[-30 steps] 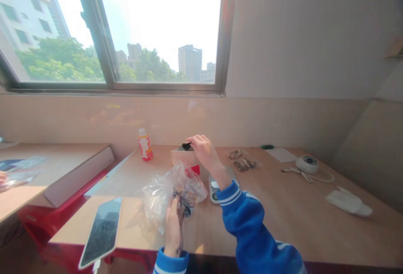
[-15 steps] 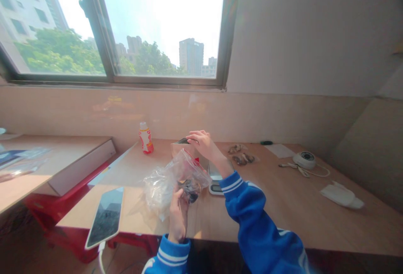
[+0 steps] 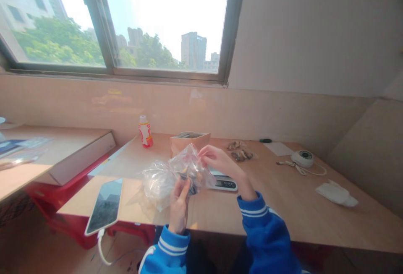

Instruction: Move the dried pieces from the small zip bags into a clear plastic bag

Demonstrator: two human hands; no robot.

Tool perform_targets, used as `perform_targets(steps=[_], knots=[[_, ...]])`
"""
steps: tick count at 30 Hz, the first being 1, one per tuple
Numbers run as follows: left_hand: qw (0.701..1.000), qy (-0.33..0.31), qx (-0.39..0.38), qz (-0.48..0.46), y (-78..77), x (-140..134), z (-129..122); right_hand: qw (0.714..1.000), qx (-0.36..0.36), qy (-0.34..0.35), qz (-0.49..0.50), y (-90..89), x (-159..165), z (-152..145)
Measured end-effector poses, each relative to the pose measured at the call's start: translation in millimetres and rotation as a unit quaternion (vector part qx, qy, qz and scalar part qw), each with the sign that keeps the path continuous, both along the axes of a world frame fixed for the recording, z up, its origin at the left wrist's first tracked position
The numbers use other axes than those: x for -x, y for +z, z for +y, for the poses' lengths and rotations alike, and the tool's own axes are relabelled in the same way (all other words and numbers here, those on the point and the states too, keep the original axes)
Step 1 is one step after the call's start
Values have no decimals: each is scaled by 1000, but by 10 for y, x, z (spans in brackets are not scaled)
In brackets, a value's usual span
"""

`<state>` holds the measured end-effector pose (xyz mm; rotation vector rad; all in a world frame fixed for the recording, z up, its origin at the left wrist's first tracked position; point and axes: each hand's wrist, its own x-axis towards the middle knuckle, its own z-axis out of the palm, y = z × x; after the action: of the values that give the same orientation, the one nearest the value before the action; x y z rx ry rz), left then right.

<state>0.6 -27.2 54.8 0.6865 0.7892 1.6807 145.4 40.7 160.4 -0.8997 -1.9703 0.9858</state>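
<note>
My left hand (image 3: pixel 180 200) is closed on a clear plastic bag (image 3: pixel 201 176) with dark pieces inside, which I cannot make out. At the bag's upper right edge, the fingers of my right hand (image 3: pixel 217 159) pinch the plastic. More crumpled clear plastic (image 3: pixel 157 183) lies just left of my left hand. Behind the bag stands a brown paper pouch (image 3: pixel 176 143) with its top open. A white digital scale (image 3: pixel 227 184) sits under and beside my right hand, partly hidden by it.
Small bags of dark brown pieces (image 3: pixel 242 155) lie right of the pouch. A red-and-white bottle (image 3: pixel 145 132) stands at the back left. A phone (image 3: pixel 105 207) on a cable overhangs the front left edge. Further right are a white dome camera (image 3: pixel 302 158) and a white wrapped bundle (image 3: pixel 336 193).
My right hand has come down from the paper pouch's opening to the clear bag's edge and now pinches it. My left hand keeps its hold on the bag. The view has shifted slightly.
</note>
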Motion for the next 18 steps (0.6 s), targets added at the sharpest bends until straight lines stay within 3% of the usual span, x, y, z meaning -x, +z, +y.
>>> perform_targets(steps=[6, 11, 14, 18], knots=[[999, 43, -5, 29, -4, -7, 7, 994, 95, 56, 13, -56, -43, -13], [998, 54, 16, 24, 32, 18, 0, 989, 91, 110, -44, -86, -16, -64], [999, 23, 28, 6, 45, 40, -14, 986, 65, 139, -71, -125, 10, -64], [999, -28, 19, 32, 40, 83, -27, 987, 2, 128, -102, -129, 15, -61]])
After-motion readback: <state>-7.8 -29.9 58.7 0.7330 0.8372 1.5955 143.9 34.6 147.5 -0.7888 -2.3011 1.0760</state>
